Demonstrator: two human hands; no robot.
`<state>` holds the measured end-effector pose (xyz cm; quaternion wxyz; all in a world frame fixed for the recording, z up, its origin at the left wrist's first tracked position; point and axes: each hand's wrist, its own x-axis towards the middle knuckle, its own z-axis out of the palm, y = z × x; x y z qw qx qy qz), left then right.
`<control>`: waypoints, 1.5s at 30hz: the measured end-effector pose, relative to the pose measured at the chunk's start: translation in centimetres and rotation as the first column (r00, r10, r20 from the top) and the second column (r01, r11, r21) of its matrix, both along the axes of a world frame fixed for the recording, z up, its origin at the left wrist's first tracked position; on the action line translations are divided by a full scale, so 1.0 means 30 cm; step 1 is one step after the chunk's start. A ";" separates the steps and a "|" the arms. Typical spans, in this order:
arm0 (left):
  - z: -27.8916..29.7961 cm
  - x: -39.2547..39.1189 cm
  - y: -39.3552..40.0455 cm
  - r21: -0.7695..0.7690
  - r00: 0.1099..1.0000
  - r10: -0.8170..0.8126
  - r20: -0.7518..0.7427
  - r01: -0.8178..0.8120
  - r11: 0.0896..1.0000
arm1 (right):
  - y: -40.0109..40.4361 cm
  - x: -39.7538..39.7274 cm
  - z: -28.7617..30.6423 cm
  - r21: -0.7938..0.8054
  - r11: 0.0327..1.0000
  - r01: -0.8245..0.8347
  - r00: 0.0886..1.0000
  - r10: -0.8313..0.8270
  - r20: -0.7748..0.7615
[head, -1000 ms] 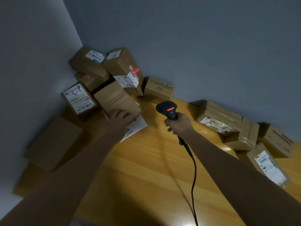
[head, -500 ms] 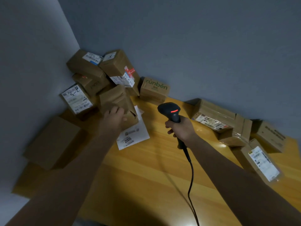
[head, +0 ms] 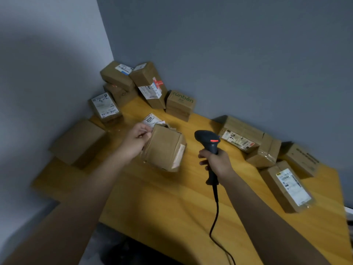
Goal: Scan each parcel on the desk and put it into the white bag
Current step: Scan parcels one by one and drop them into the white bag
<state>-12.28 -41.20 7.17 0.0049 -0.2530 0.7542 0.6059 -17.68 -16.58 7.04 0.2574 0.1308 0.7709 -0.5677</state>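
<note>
My left hand grips a brown cardboard parcel by its left end and holds it above the wooden desk. A white label shows at the parcel's far end. To its right, my right hand grips the handle of a black barcode scanner with a red light lit on its head. The scanner's black cable hangs down toward the desk's near edge. The white bag is out of view.
A pile of parcels fills the far left corner, with a "runben" box beside it. A plain box sits at the left wall. More parcels and a labelled one line the right side.
My left hand has pulled the brown parcel off the corner pile and lifted it toward me, next to the scanner. The white label that lay flat on the desk now rides with it.
</note>
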 end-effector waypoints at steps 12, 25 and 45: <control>-0.237 0.333 0.265 -0.164 0.955 0.015 0.297 0.036 0.986 | 0.297 0.318 -0.109 0.072 0.990 -0.120 0.991 0.115 0.070; -0.192 0.465 0.378 -0.710 0.963 -0.263 0.063 0.228 0.666 | 0.314 0.449 -0.181 0.058 0.985 -0.163 0.983 0.157 0.090; -0.314 0.442 0.291 -0.082 0.992 -0.040 0.121 0.050 0.995 | 0.361 0.461 -0.140 0.132 0.959 -0.252 0.967 0.254 0.005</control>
